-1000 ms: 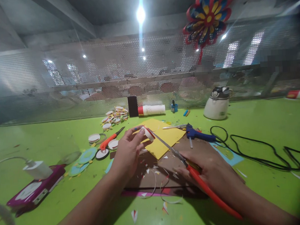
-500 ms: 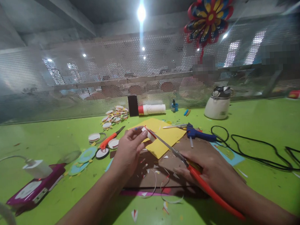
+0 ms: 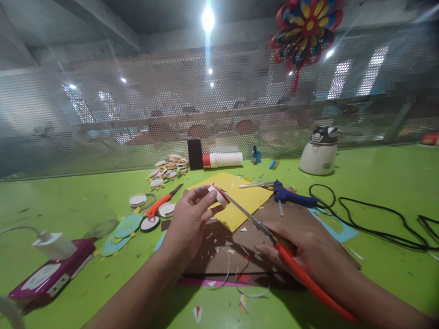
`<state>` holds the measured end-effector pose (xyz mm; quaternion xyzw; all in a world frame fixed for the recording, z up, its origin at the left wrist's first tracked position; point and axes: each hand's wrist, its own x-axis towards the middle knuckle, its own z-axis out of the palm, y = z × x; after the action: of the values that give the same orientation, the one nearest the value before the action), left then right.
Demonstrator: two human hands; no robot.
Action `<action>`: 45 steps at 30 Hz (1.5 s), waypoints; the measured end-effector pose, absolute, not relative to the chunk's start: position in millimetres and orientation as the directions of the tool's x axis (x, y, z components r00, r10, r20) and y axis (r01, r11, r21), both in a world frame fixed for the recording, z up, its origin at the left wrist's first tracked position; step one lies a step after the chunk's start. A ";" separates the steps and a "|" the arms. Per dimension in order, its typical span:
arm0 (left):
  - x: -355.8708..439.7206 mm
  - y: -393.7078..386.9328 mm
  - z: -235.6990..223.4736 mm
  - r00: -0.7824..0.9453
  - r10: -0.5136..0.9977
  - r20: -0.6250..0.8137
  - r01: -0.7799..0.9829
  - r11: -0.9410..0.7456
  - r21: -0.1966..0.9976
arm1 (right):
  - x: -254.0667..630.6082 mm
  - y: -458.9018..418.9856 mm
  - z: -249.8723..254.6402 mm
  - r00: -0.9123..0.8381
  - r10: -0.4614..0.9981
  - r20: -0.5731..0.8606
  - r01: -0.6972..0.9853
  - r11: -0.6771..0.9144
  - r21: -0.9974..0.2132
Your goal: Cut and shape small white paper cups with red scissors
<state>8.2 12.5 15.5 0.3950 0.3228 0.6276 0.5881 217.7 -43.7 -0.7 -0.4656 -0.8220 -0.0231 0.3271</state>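
Observation:
My left hand (image 3: 192, 211) pinches a small white paper piece with a red edge (image 3: 219, 197) between thumb and fingers. In my right hand (image 3: 306, 238) is a pair of scissors with red handles (image 3: 287, 253), its fingers wrapped round the grips. The blades point up and left, and their tips meet the paper piece; whether they are parted is hard to make out. Beneath both hands lie a yellow sheet (image 3: 239, 209) and a brown board (image 3: 198, 268) strewn with small paper scraps and thin curled strips.
To the left are orange scissors (image 3: 158, 206), light-blue discs (image 3: 126, 226) and a purple power strip (image 3: 53, 273). A blue glue gun (image 3: 293, 196) with a black cord (image 3: 375, 225) lies right. Behind stand white paper rings (image 3: 169, 169), a white-red tube (image 3: 224, 160) and a white jug (image 3: 319, 153).
The paper piece has turned slightly in my left hand, so more of its lower end shows beside the blades. Both hands stay in nearly the same place.

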 end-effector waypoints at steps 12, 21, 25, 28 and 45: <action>8.6 11.3 15.0 0.006 0.995 0.101 -0.442 -0.087 0.893 | 222.0 -40.0 -2.3 -0.347 0.760 0.549 0.802 0.544 -0.247; 8.0 12.1 12.7 0.007 0.995 0.101 -0.439 -0.088 0.894 | 223.1 -40.5 0.1 -0.377 0.765 0.523 0.783 0.564 -0.261; 8.2 11.1 13.2 0.027 0.996 0.087 -0.455 -0.065 0.888 | 224.9 -38.5 -1.7 -0.371 0.750 0.548 0.789 0.566 -0.239; 9.5 10.0 14.7 0.034 0.996 0.078 -0.491 -0.052 0.870 | 223.8 -38.3 -1.2 -0.370 0.751 0.547 0.796 0.560 -0.229; 8.0 9.7 15.7 0.035 0.998 0.052 -0.419 -0.033 0.907 | 225.7 -38.7 -8.5 -0.336 0.802 0.494 0.799 0.520 -0.301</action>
<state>8.0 9.7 15.7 0.4034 0.3589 0.5946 0.5957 225.7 -38.7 -8.5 -0.4898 -0.8173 0.0023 0.3035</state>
